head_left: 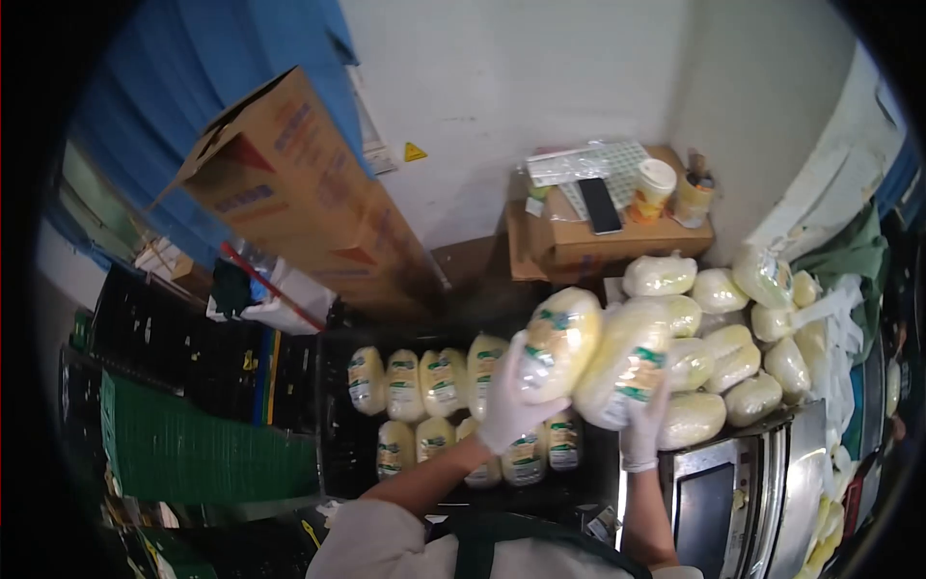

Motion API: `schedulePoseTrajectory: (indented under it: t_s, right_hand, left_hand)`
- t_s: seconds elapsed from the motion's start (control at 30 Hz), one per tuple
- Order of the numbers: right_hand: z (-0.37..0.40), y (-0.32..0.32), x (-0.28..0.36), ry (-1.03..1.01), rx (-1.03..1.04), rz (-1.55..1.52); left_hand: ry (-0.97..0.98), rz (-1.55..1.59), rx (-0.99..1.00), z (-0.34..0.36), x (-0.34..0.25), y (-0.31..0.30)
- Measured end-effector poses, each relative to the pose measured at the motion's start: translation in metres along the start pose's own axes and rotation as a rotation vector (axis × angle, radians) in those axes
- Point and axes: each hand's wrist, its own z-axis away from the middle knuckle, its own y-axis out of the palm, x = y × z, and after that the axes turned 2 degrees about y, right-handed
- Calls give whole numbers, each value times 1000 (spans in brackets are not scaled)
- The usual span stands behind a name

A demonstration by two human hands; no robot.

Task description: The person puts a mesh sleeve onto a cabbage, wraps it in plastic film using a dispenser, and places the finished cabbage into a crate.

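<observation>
My left hand (509,405), in a white glove, grips a wrapped pale-yellow cabbage with a green label (558,340). My right hand (644,425), also gloved, holds a second wrapped cabbage (627,362) right beside the first. Both cabbages hang above a black crate (338,454) where several packed cabbages (405,386) stand in rows. To the right, a pile of wrapped cabbages (733,357) lies on a steel counter (772,454).
A cardboard box (617,241) at the back carries a phone (600,205), a paper cup (654,188) and plastic sheets. A large open carton (289,193) leans at the left. Black crates (164,338) and a green crate (193,449) are stacked at the left.
</observation>
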Motion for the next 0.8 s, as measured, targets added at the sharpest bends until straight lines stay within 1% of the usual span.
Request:
schedulePoseTrajectory:
  t_s: [0.03, 0.07, 0.1, 0.17, 0.2, 0.23, 0.3, 0.4, 0.43, 0.53, 0.57, 0.6, 0.63, 0.67, 0.7, 0.73, 0.77, 0.8]
  right_hand:
    - [5, 16, -18, 0, 96, -9]
    - [10, 36, -35, -4, 189, -25]
    - [17, 60, -45, 55, 242, -51]
    - [31, 101, -73, 196, 332, -110]
    - [35, 115, -96, 273, 369, -146]
    - [37, 128, -125, 216, 396, -15]
    - [39, 148, -177, 100, 442, 255]
    - [32, 171, -193, 27, 674, 1071]
    - [39, 176, -192, -37, 631, 1084]
    - [22, 173, -174, 225, 786, 1150]
    - [13, 152, -201, 17, 831, 1039]
    - [9, 150, -136, 187, 824, 932]
    - [-1, 131, -124, 120, 703, 832]
    - [-11, 110, -111, 40, 583, 734]
    - [-32, 84, -89, -14, 464, 682]
    - [-53, 59, -66, -73, 347, 630]
    - [-73, 33, -34, 140, 167, 532]
    - [-83, 22, 20, 128, -45, 425]
  left_hand:
    - [-64, -135, -16, 13, 5, -24]
    - [-100, -128, -103, 29, 19, -45]
    - [-136, -121, -187, 46, 38, -64]
    - [-226, -58, -287, 75, 66, -102]
    - [-257, -108, -317, 86, 80, -119]
    - [-290, -156, -346, 97, 95, -137]
    - [-329, -408, -372, 109, 122, -163]
    - [-705, -585, -133, 105, 138, -185]
    - [-696, -818, -168, 109, 150, -184]
    - [-714, -751, -112, 105, 149, -190]
    - [-692, -713, -78, 114, 160, -196]
    - [-539, -711, -74, 123, 165, -200]
    - [-376, -841, -58, 134, 177, -205]
    - [-442, -788, -77, 132, 156, -202]
    - [-326, -395, -112, 130, 148, -202]
    - [-360, -335, -231, 140, 146, -202]
    - [-104, -813, -344, 165, 170, -211]
    - [-139, -951, -491, 186, 179, -210]
